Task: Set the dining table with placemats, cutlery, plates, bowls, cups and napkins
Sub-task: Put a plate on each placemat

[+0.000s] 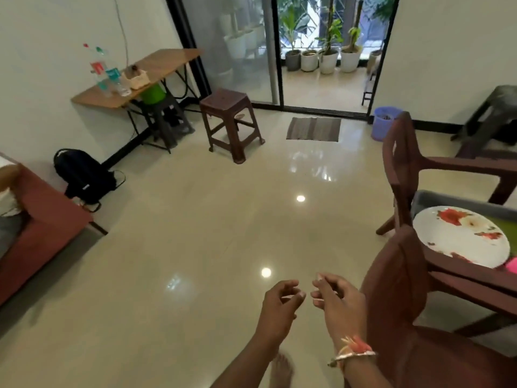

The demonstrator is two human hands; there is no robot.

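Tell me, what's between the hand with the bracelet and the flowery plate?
The brown chair's backrest stands between the right hand and the flowered plate, seen in the head view.

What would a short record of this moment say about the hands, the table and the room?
left hand: loosely curled, holds nothing
right hand: loosely curled, holds nothing, bracelet at wrist
plate: white with red flowers, on the table at the right
placemat: green, at the plate's right rim
seats: brown near chair and far chair beside the table
room: brown stool, dark backpack by the wall
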